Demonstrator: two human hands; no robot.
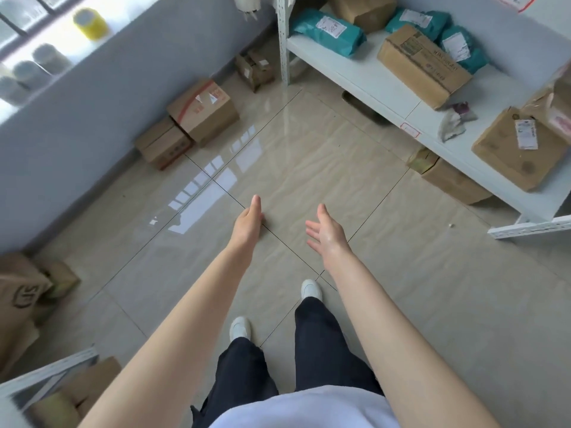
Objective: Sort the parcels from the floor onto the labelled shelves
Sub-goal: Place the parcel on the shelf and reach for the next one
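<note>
Head view: we have both arms stretched forward and down over bare floor tile (309,168), nothing held. Our left hand (248,219) is seen edge-on, flat, fingers pressed together and pointing away. Our right hand (326,231) is palm-in, fingers loosely spread, thumb up.

Parcels on the floor: a taped cardboard box (204,114) against the blue wall (92,118), a flatter box (163,143) touching it on the near side, and a small box (255,69) further along, beside the shelf upright (282,38). Another box (448,177) sits under the shelf edge at right. More brown parcels (21,291) are stacked at the left edge, blurred.

White shelf (355,69) at upper right holds teal mailer bags (329,34), a long cardboard box (425,66), a small crumpled packet (455,120) and a labelled box (513,149). A red-framed label (410,130) is on the shelf's front edge; we can't read the text.

Both hands are well apart from every parcel. Our white shoes (310,290) and dark trousers (324,344) show below.
</note>
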